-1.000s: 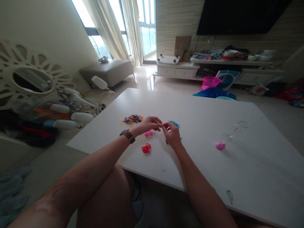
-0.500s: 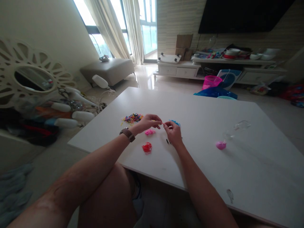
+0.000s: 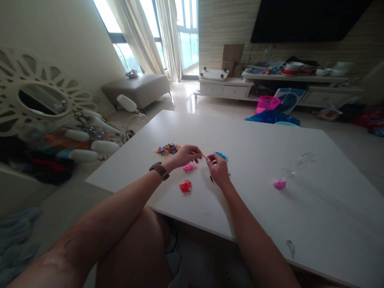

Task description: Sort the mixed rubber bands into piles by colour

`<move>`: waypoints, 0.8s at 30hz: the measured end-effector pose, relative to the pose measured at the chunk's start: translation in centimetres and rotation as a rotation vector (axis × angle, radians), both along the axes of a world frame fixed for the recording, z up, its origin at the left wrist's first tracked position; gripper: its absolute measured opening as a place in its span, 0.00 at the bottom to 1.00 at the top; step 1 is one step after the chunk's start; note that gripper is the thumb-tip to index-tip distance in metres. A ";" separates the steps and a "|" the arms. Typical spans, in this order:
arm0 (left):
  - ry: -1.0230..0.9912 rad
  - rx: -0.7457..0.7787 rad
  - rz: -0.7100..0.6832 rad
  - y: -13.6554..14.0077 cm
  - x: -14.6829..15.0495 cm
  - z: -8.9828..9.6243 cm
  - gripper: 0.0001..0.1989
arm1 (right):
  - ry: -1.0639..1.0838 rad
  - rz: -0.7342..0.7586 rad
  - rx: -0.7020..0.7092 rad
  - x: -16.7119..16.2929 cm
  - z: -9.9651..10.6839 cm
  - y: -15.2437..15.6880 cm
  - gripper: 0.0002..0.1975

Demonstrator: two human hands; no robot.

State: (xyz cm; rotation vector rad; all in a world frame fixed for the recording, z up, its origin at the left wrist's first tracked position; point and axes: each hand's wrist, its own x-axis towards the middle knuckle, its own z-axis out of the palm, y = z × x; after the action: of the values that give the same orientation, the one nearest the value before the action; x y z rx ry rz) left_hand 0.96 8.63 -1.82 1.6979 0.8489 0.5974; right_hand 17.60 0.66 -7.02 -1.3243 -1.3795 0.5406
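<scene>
Above the white table (image 3: 255,156), my left hand (image 3: 189,155) and my right hand (image 3: 216,165) pinch a thin orange-red rubber band (image 3: 204,156) stretched between their fingertips. A bit of yellow (image 3: 203,152) shows beside it at the left fingers, too small to make out fully. Under my left hand lies a pink pile of rubber bands (image 3: 189,167), with a red pile (image 3: 185,187) nearer to me. Mixed-colour bands (image 3: 168,149) are heaped left of my left hand. Blue bands (image 3: 221,155) lie just behind my right hand, and a few black pieces (image 3: 211,179) sit partly hidden by it.
On the table's right side are a pink pouch-like item (image 3: 279,184), clear plastic pieces (image 3: 306,158) and a small clear object (image 3: 290,248). A lamp with white shades (image 3: 103,146) stands off the left edge. Beyond the far edge is a pink basket (image 3: 267,104).
My left hand has shifted slightly left, so the gap between the fingertips is a little wider. Yellow now shows at the left fingertips above the orange-red band.
</scene>
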 end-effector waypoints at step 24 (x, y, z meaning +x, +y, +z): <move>0.026 0.036 0.038 -0.6 -3.0 -0.1 0.07 | -0.100 0.067 0.042 -0.9 0.1 -0.6 0.07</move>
State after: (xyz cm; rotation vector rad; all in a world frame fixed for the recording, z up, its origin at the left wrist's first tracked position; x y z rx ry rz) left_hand -2.01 8.01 -1.91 1.7284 0.8960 0.6208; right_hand 16.69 0.02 -6.91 -1.2895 -1.5141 0.4929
